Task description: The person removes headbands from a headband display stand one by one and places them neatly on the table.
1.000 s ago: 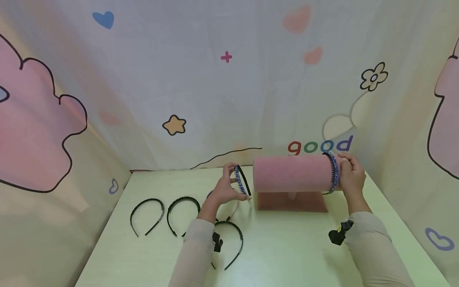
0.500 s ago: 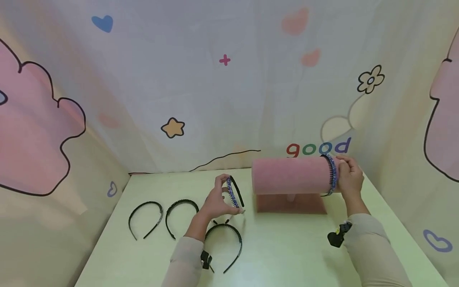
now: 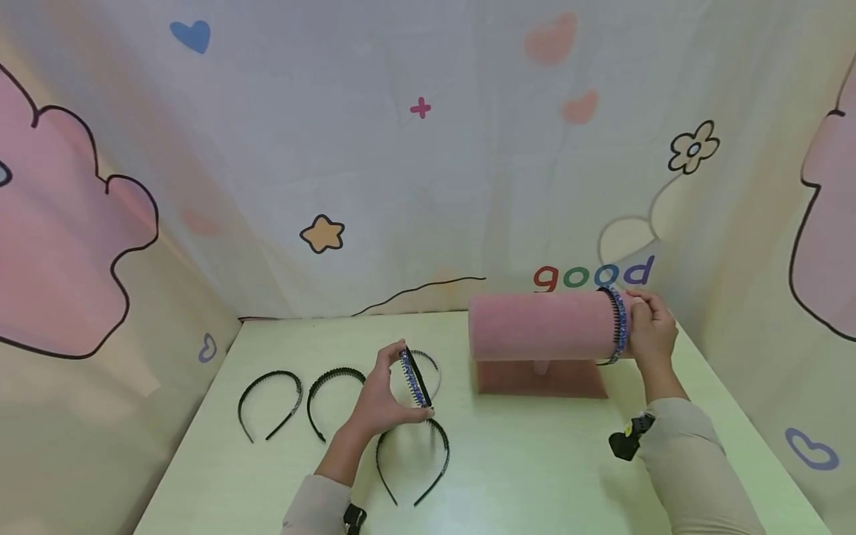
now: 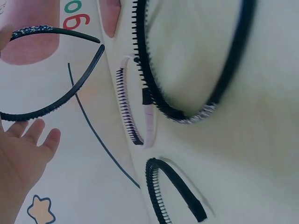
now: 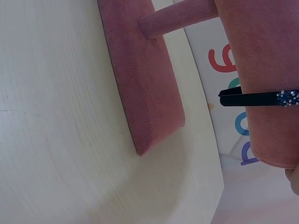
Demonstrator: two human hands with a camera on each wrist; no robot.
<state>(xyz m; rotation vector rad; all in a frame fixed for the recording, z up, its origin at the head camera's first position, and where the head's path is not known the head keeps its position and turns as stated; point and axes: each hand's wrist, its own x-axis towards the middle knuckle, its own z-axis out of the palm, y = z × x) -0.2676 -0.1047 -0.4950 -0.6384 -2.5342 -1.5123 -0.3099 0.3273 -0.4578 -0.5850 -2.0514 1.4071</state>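
Observation:
Between the thumb and fingers of my left hand (image 3: 376, 400) is a black toothed headband (image 3: 416, 377) with blue sparkly stones, held over the table. In the left wrist view that headband (image 4: 46, 30) shows its curve and tips. My right hand (image 3: 654, 327) grips the right end of a pink padded roll (image 3: 542, 325) on a stand. Around the roll near that hand sits another blue-jewelled headband (image 3: 620, 325); its dark tips stick out below the roll in the right wrist view. Only a fingertip (image 5: 294, 179) of the right hand shows there.
Two black headbands, a left one (image 3: 274, 373) and a toothed one (image 3: 341, 371), lie on the table's left side. A third black headband (image 3: 447, 446) lies nearer, and a pale one (image 3: 438, 368) behind the left hand. The stand's flat pink base (image 3: 542, 379) rests at the back.
My left hand has moved left and nearer, carrying the headband away from the roll's left end toward the headbands on the table. The right hand keeps its place on the roll.

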